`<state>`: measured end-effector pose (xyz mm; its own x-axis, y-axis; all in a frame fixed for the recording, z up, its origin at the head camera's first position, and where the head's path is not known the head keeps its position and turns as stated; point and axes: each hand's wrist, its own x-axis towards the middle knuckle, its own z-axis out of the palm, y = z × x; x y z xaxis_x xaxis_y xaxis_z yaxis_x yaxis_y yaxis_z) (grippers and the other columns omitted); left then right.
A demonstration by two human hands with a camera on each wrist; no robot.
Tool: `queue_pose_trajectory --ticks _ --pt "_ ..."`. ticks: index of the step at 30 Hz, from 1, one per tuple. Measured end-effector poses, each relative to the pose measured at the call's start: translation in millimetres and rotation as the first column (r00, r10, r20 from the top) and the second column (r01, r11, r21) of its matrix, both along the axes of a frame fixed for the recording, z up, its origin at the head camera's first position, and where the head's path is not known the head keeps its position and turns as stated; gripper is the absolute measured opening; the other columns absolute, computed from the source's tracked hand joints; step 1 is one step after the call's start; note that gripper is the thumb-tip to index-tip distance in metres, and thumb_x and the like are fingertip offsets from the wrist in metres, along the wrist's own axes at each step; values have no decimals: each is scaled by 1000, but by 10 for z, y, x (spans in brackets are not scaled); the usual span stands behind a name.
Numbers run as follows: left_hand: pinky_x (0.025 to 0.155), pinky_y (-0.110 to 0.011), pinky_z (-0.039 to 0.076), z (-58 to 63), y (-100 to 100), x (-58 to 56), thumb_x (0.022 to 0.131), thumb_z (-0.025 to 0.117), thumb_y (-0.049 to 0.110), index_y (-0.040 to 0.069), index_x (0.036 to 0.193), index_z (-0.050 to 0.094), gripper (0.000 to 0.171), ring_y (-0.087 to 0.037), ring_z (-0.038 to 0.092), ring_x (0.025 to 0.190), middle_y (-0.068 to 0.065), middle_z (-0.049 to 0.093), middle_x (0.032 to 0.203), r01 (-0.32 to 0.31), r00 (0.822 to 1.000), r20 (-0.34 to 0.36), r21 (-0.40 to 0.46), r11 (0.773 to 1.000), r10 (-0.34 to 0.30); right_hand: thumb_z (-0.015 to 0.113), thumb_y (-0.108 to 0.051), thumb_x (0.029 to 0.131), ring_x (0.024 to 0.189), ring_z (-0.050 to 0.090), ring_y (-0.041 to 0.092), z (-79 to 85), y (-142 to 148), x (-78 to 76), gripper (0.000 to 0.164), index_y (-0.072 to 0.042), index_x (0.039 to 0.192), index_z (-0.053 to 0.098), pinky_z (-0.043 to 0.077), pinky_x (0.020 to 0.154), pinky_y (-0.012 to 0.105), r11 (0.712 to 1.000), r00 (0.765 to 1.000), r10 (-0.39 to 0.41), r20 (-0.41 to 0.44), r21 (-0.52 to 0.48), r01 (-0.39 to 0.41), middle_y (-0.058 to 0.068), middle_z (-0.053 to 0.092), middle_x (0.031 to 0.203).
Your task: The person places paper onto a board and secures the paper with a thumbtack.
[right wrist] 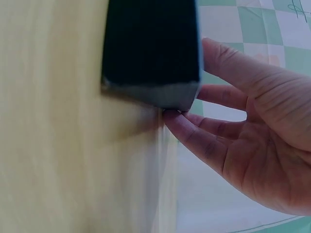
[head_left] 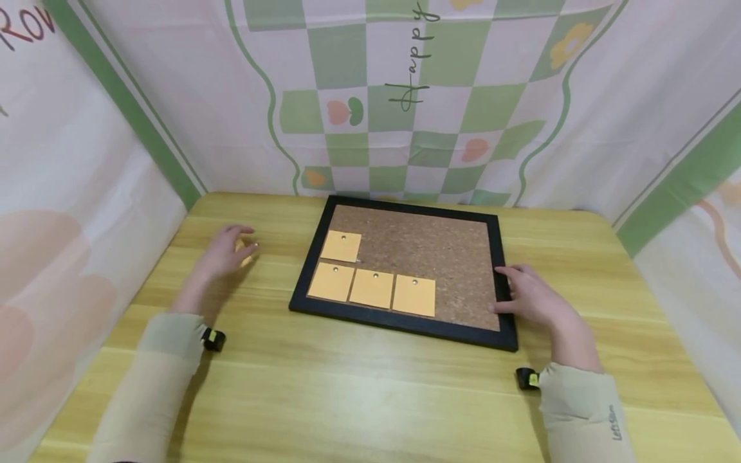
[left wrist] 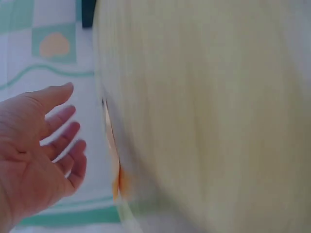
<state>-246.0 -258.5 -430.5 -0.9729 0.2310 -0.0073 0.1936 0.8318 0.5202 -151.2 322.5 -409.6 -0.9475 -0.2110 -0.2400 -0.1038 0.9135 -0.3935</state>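
Note:
A black-framed corkboard lies flat on the table, with several yellow-orange paper notes pinned along its left and front parts. My right hand grips the board's right frame edge. In the right wrist view, the thumb is by the top of the dark frame and a fingertip touches its end corner. Left of the board, my left hand hovers with loosely bent fingers over orange notes, partly hidden by it. The left wrist view shows these notes on the table, apart from the hand.
The wooden table meets a checkered fabric backdrop behind the board. Fabric walls also stand at left and right. Each wrist bears a small black camera, such as the one at the left sleeve.

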Motion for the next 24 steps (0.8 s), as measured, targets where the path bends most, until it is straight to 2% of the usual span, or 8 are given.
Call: queue_pose_trajectory --ticks 2,4,8,10,14,19,24 --pt "116 -66 26 13 -107 13 100 58 23 -9 144 40 57 -54 31 139 -37 32 150 -25 1000 17 -53 998 26 80 -34 84 107 54 45 -2 8 0 91 12 147 34 45 96 63 1000 1000 4 -1 -2 -4 43 33 142" --pt "115 -68 26 38 -190 23 100 58 27 -10 146 36 64 -56 29 138 -39 29 151 -44 998 48 -110 993 50 80 -35 84 105 54 43 -4 15 -1 92 12 148 34 45 94 62 1000 1000 7 -4 -2 -7 43 35 140" --pt "113 -70 25 101 -318 18 101 55 34 -12 149 28 72 -60 25 138 -43 23 151 -52 989 127 -195 979 78 81 -37 83 101 53 39 -13 24 -3 94 12 148 34 47 90 58 1000 1000 11 -7 -8 -11 40 41 134" --pt "114 -70 24 127 -363 11 102 53 35 -15 148 25 74 -61 25 137 -45 23 149 -33 983 168 -209 977 69 81 -36 83 100 54 38 -19 27 -3 94 12 148 34 47 89 57 1000 1000 11 -7 -11 -12 39 44 132" --pt "112 -69 29 146 -417 -10 101 54 33 -20 143 28 72 -61 33 131 -48 32 142 10 975 220 -231 973 42 81 -36 83 101 54 40 -25 36 -4 94 13 148 34 48 89 58 1000 1000 15 -8 -17 -15 39 45 130" --pt "111 -69 32 135 -420 -20 98 57 29 -19 143 31 71 -59 37 129 -47 33 141 1 969 239 -250 968 61 82 -37 82 99 54 40 -16 37 -2 95 13 147 34 47 88 58 1000 1000 18 -9 -20 -18 39 49 125" --pt "106 -65 39 126 -376 -20 96 61 23 -17 137 43 60 -54 47 121 -43 45 134 -25 982 176 -251 968 71 80 -36 83 102 55 41 -15 42 -6 94 13 148 33 47 91 59 1000 1000 20 -4 -15 -20 39 49 127"
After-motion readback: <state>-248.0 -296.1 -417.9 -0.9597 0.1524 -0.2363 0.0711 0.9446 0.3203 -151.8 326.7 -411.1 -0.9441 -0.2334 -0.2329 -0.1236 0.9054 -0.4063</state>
